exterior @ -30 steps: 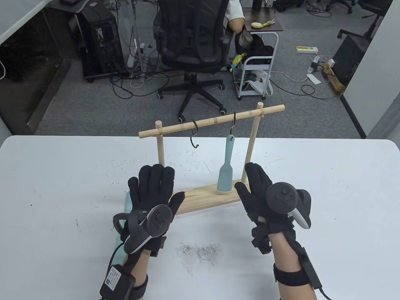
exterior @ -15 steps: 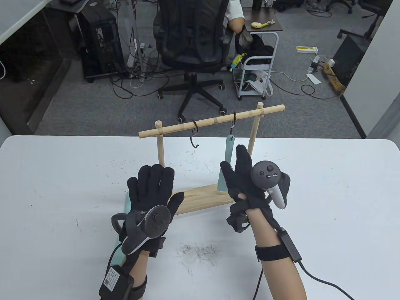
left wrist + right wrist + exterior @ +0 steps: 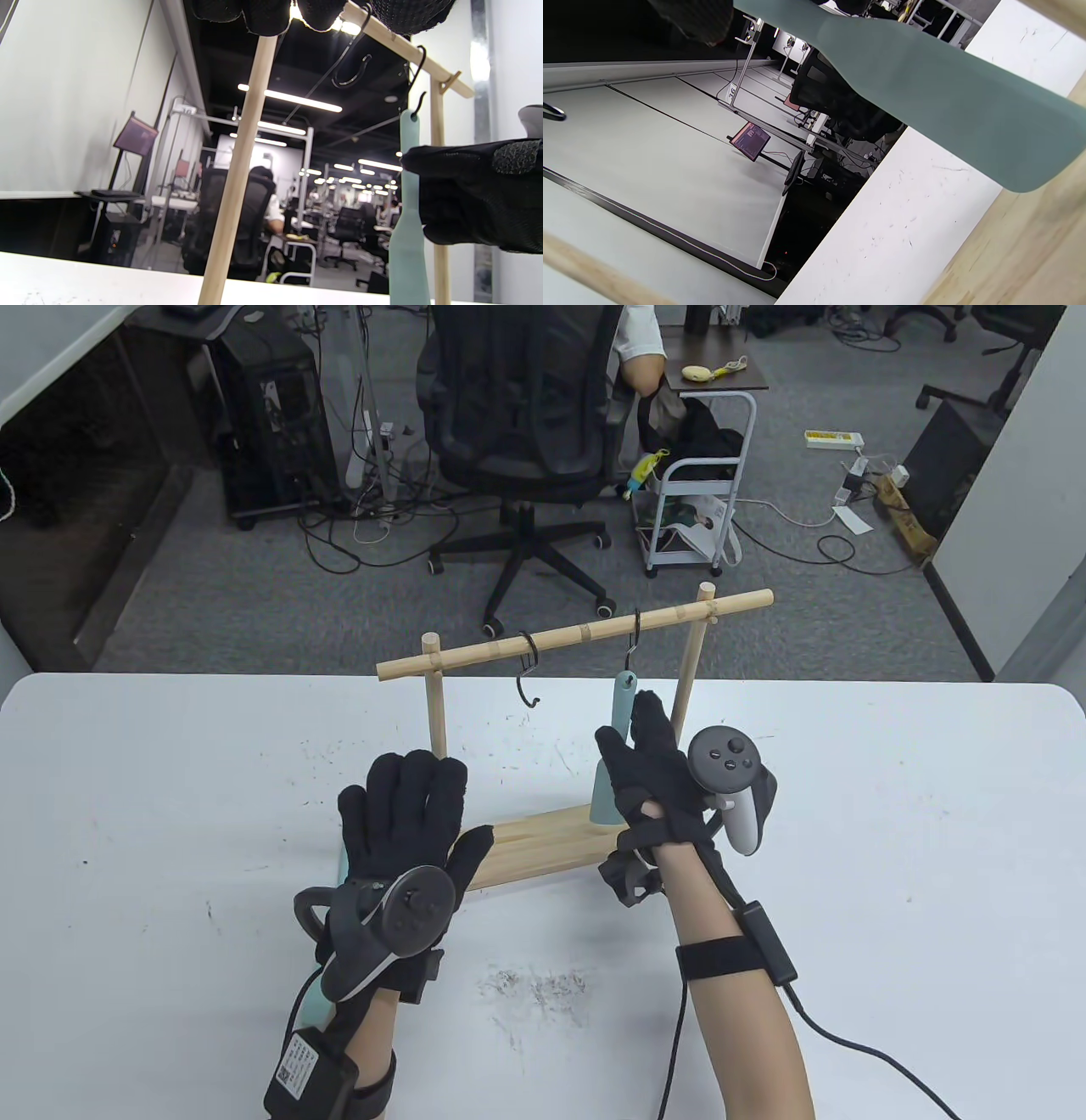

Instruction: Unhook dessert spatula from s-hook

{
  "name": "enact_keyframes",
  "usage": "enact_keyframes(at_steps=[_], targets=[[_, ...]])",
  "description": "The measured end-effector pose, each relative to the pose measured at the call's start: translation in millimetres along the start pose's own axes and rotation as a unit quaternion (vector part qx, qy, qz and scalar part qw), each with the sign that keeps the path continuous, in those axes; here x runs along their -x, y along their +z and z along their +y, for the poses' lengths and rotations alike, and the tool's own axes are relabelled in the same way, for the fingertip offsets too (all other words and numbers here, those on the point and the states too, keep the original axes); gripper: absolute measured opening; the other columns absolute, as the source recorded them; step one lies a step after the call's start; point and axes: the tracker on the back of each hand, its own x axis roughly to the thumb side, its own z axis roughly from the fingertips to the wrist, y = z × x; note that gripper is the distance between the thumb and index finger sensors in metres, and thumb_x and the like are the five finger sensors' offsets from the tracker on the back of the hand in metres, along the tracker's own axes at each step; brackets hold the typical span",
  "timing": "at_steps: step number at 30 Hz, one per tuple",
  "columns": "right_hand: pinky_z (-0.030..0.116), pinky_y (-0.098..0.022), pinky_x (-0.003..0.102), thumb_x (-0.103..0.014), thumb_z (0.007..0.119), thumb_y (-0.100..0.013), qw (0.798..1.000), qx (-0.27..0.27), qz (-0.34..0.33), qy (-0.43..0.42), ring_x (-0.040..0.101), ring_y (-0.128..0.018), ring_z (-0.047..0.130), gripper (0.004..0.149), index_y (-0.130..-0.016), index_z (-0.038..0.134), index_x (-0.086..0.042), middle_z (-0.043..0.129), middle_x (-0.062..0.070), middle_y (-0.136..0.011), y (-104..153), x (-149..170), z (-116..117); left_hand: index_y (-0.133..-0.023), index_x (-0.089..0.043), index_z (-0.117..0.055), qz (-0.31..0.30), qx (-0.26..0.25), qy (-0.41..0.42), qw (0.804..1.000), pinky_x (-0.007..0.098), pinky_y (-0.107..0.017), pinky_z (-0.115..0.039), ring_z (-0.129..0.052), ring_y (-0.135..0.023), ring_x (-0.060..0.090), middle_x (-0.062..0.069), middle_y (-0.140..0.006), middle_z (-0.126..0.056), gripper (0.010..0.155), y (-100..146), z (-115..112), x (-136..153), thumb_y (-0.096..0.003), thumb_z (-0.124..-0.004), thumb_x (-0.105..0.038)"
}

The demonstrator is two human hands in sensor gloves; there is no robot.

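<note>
Table view shows the dessert spatula (image 3: 618,746) hanging from the s-hook (image 3: 633,638) on the wooden rack (image 3: 543,836), blade just above the rack's base. Right hand (image 3: 653,785) reaches its handle; contact unclear. Left hand (image 3: 407,823) rests spread-fingered at the rack's left post.

Open-plan office: swivel chair (image 3: 522,415), desktop tower (image 3: 271,415), floor cables (image 3: 365,534).

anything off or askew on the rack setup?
Nothing broken or spilled. The rack's crossbar slopes, its left end lower in the table view. One s-hook hangs empty; the spatula hangs from the other. The table is scuffed with dark marks.
</note>
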Motion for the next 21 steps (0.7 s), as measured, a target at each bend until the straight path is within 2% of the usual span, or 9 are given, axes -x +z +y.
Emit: enact_keyframes(at_steps=[10,21], targets=[[0.054,-0.07,0.058,-0.04,0.077,-0.052,0.997,-0.034,0.008,-0.064,0.039,-0.099,0.068,0.058,-0.103,0.062,-0.017,0.061,0.013,-0.109,-8.0,6.8,-2.1,-0.123,-0.037,-0.046,0.002,-0.002,0.002,1.0,0.066,-0.085,-0.041,-0.043,-0.122,0.038,0.003,-0.132,-0.049,0.075,-0.1,1.1,1.8,-0.0564,-0.063,-0.067],[0.06,-0.067,0.058,-0.04,0.076,-0.053,0.992,-0.096,0.006,-0.078,0.038,-0.094,0.076,0.055,-0.102,0.065,-0.017,0.069,0.014,-0.105,-9.1,6.9,-5.4,-0.122,-0.036,-0.047,0.003,-0.005,0.005,1.0,0.066,-0.085,-0.041,-0.044,-0.122,0.038,0.003,-0.131,-0.05,0.075,0.1,1.5,2.8,-0.0563,-0.063,-0.066]])
